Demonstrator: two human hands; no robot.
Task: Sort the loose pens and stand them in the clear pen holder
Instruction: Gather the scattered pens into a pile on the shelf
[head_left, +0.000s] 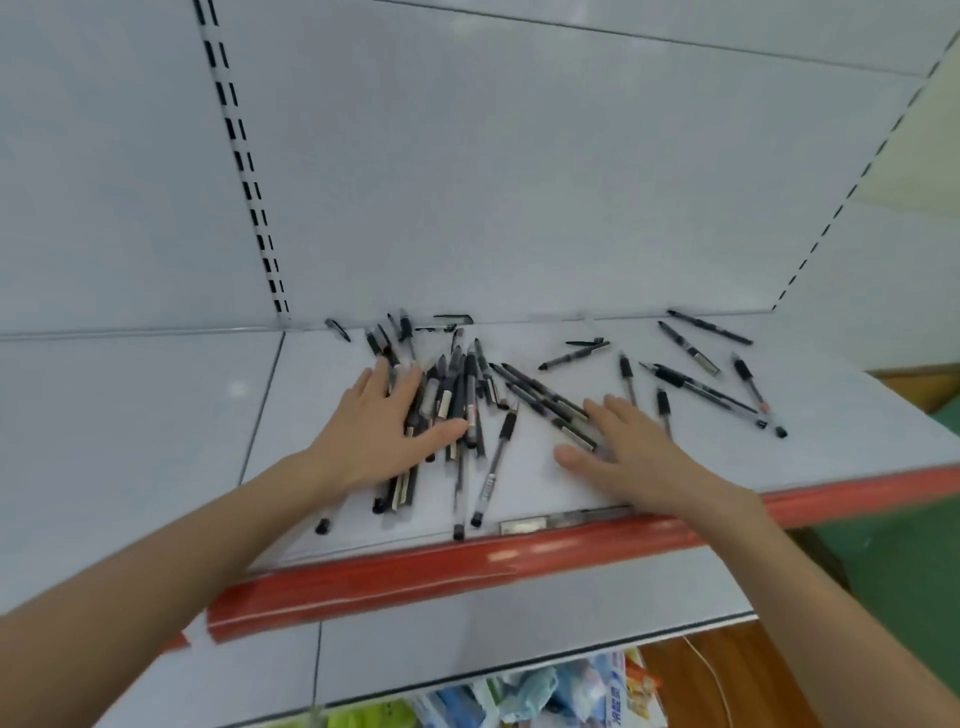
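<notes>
Early stage: black-and-clear plastic pens (460, 395) all loose on white metal shelf (156, 415), none stood yet, clear holder not in view; left grip (382, 431) & right grip (623, 447) spread flat on pens, prob. gathering.

Probably a shop: slotted shelving (130, 415) (red price strip (467, 566)), packaged goods (545, 691) below.

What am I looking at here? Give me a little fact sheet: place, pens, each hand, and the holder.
place: white shelf with a red front strip
pens: dense pile mid-shelf; scattered pens to the right
left hand: flat, fingers straight, resting on the pile
right hand: flat, fingers lying across a few pens
pen holder: not made out in this view
below: coloured packets
</notes>
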